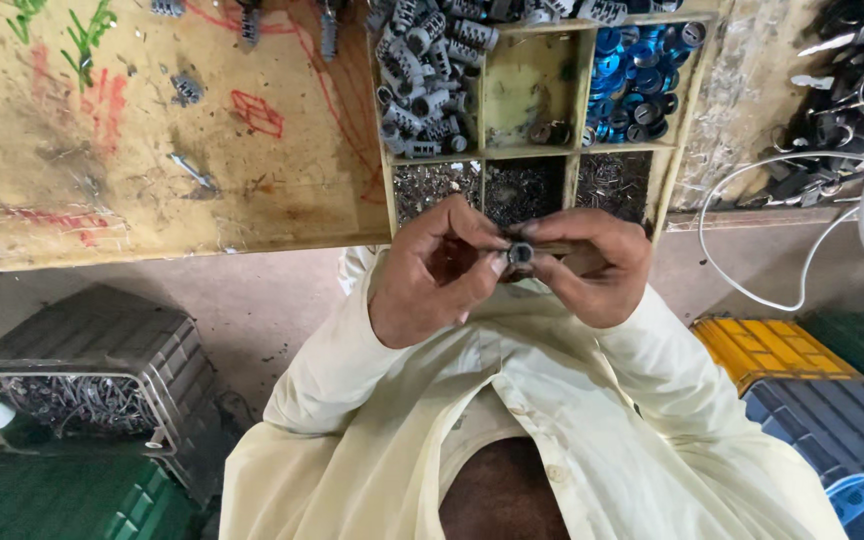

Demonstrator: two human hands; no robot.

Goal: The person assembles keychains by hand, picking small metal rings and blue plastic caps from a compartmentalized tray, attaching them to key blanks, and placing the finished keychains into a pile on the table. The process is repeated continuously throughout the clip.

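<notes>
Worn wooden bench [152,180] carries one divided tray [690,110], six compartments. Left hand [432,275] and right hand [592,265], fingers pinched together on one small metal cylinder [520,253], held just below tray. Two crates [802,380] at right.

Open floor [252,300] lies between the table [152,190] edge and the person's chest, left of the left hand [432,275]; the compartment tray [542,150] stands just beyond both hands; white cables [752,290] loop to the right; grey crate [102,360] and yellow box [762,345] hem the lower sides.
</notes>
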